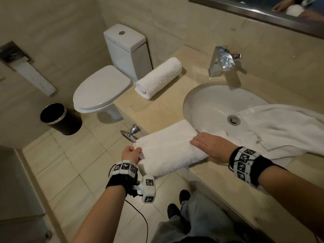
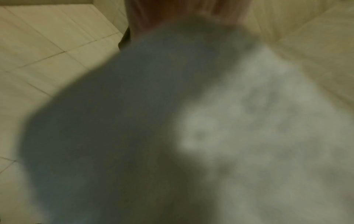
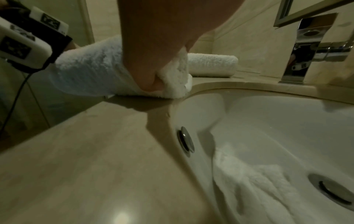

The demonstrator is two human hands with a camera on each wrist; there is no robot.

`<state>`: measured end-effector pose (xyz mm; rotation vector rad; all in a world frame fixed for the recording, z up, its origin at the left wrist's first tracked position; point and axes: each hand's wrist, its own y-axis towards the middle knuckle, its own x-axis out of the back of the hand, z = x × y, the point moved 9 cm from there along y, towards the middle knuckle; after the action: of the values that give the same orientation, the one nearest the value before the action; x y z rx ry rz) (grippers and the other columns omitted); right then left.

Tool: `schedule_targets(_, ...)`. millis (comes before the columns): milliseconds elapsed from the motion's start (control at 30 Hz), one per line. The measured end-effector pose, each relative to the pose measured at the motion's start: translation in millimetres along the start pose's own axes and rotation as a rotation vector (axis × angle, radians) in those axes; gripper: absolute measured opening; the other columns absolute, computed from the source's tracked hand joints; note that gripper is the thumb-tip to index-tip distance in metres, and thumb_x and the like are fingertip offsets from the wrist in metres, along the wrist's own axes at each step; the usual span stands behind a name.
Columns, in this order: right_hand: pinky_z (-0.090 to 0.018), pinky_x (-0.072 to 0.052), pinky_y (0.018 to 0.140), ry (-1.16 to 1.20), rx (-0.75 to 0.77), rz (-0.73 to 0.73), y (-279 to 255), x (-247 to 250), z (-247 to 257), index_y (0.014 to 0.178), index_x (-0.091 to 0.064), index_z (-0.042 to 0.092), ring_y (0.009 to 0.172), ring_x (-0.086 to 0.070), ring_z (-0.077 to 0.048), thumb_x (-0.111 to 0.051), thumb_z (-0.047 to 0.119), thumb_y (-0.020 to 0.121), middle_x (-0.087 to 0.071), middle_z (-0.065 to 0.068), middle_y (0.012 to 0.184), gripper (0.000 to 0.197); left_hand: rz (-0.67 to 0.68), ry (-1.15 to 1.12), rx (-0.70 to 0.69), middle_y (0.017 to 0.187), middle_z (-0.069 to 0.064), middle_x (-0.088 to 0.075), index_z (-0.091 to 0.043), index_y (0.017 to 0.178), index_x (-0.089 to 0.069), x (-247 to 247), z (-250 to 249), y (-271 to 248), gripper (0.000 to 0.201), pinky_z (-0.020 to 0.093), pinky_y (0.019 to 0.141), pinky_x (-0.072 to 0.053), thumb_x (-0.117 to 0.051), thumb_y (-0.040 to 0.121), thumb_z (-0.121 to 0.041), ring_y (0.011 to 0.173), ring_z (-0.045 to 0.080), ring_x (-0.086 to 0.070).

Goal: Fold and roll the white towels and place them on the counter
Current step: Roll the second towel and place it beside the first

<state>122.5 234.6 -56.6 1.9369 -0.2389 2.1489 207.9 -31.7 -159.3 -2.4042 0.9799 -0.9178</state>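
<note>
While the folded towel point(image 1: 168, 149) lies across the front edge of the counter point(image 1: 157, 109), its left end juts out past the edge over the floor tiles point(image 1: 73, 165), and that overhang looks to me like the main risk: if either hand lets go before the cloth is drawn back onto the stone, the unsupported end could drag the whole thing off. A second worry is the fold itself. The layers are soft and thick, so uneven pulling from the two ends could skew them and give a lopsided roll. The loose towel point(image 1: 287, 130) draped into the sink point(image 1: 210, 100) just beside it could also get caught up in the roll.

The left hand point(image 1: 131, 154) is out beyond the counter edge, palm turned inward, fingers curled and pinching the towel's left end; its wrist view is too blurred to add anything. The right hand point(image 1: 212, 146) reaches in from the right with the forearm low over the counter, palm down on the towel's right end. From above its fingers look fairly flat, but the right wrist view shows the hand point(image 3: 153, 50) closed round the end of the cloth, bunching it against the stone beside the basin rim.

One rolled towel point(image 1: 158, 78) already sits further back on the counter, near the tap point(image 1: 222, 60) and well apart from the one in hand.
</note>
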Motion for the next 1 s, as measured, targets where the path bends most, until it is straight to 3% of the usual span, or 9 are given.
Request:
schedule_targets(67,-0.030,-0.056,0.074,0.095,-0.088,0.058,4.4,-5.5,-6.8,0.117,-0.048,0.010,0.095,-0.061,-0.024,-0.086,0.013,0.047,-0.063,-0.008,0.108,0.080,-0.026,0.010,-0.023,0.059,0.003,-0.045,-0.013,0.060,-0.039,4.5,1.1,-1.7,0.033,0.024,0.051,-0.032,-0.062,0.081,-0.005,0.053,0.015,-0.038)
schedule_targets(267,-0.034,-0.044,0.092,0.309,-0.405,0.302,23.2,-10.5,-34.1,0.124,-0.051,0.016,0.114,-0.051,-0.023,-0.064,0.015,0.073,-0.055,-0.004,0.123,0.053,0.004,-0.088,0.005,0.061,0.006,-0.048,-0.012,0.061,-0.043,4.8,1.4,-3.1,0.029,0.025,0.054,-0.034,-0.063,0.079,-0.002,0.060,0.019,-0.043)
schedule_targets(400,-0.033,-0.046,0.088,0.327,-0.476,0.430,39.0,-11.7,-44.2,0.116,-0.055,0.016,0.107,-0.057,-0.027,-0.064,0.017,0.073,-0.061,-0.007,0.115,0.044,0.083,-0.192,0.041,0.067,0.009,-0.054,-0.010,0.068,-0.048,0.7,0.2,-6.3,0.022,0.016,0.036,-0.042,-0.059,0.085,0.000,0.058,0.019,-0.049)
schedule_targets(500,-0.030,-0.044,0.084,0.314,-0.564,0.511,50.6,-14.9,-54.4,0.113,-0.057,0.016,0.108,-0.056,-0.031,-0.060,0.011,0.075,-0.058,-0.010,0.110,0.039,0.141,-0.246,0.054,0.069,0.010,-0.055,-0.009,0.071,-0.050,-3.6,0.0,-7.2,0.022,0.013,0.034,-0.041,-0.051,0.089,0.004,0.057,0.019,-0.050)
schedule_targets(633,-0.033,-0.040,0.099,0.208,-0.714,0.627,58.4,-19.4,-70.3,0.135,-0.046,0.020,0.122,-0.044,-0.033,-0.055,0.013,0.081,-0.040,-0.015,0.132,0.056,0.171,-0.227,0.070,0.066,0.008,-0.052,-0.011,0.072,-0.049,-5.7,-0.8,-10.2,0.025,0.016,0.037,-0.039,-0.041,0.091,0.004,0.054,0.017,-0.045)
schedule_targets(767,-0.033,-0.042,0.088,0.214,-0.717,0.754,70.6,-27.9,-73.7,0.138,-0.042,0.017,0.123,-0.047,-0.032,-0.053,0.013,0.081,-0.045,-0.015,0.139,0.058,0.196,-0.220,0.116,0.075,0.011,-0.053,-0.003,0.092,-0.054,-9.9,1.4,-8.1,0.014,0.015,0.036,-0.039,-0.041,0.092,-0.002,0.058,0.018,-0.047)
schedule_targets(833,-0.033,-0.041,0.092,0.232,-0.723,0.756,77.1,-27.5,-77.1,0.138,-0.040,0.015,0.123,-0.047,-0.031,-0.053,0.013,0.081,-0.045,-0.015,0.140,0.058,0.237,-0.258,0.103,0.087,0.011,-0.056,-0.002,0.108,-0.055,-13.7,-3.0,-9.5,0.023,0.018,0.040,-0.043,-0.043,0.093,-0.015,0.065,0.018,-0.052)
schedule_targets(900,-0.035,-0.044,0.092,0.236,-0.726,0.756,83.3,-26.7,-80.8,0.131,-0.043,0.010,0.115,-0.051,-0.033,-0.052,0.012,0.079,-0.050,-0.018,0.132,0.053,0.301,-0.385,0.112,0.090,0.006,-0.057,-0.011,0.103,-0.057,-14.9,-6.7,-13.0,0.029,0.024,0.052,-0.048,-0.042,0.092,-0.034,0.071,0.018,-0.056)
schedule_targets(1000,-0.033,-0.039,0.078,0.288,-0.737,0.768,88.2,-27.1,-83.0,0.122,-0.049,0.000,0.099,-0.055,-0.031,-0.050,0.009,0.082,-0.055,-0.024,0.123,0.041,0.409,-0.506,0.124,0.104,0.004,-0.061,-0.019,0.110,-0.055,-18.9,-8.1,-17.0,0.045,0.030,0.071,-0.049,-0.030,0.095,-0.052,0.092,0.022,-0.060)
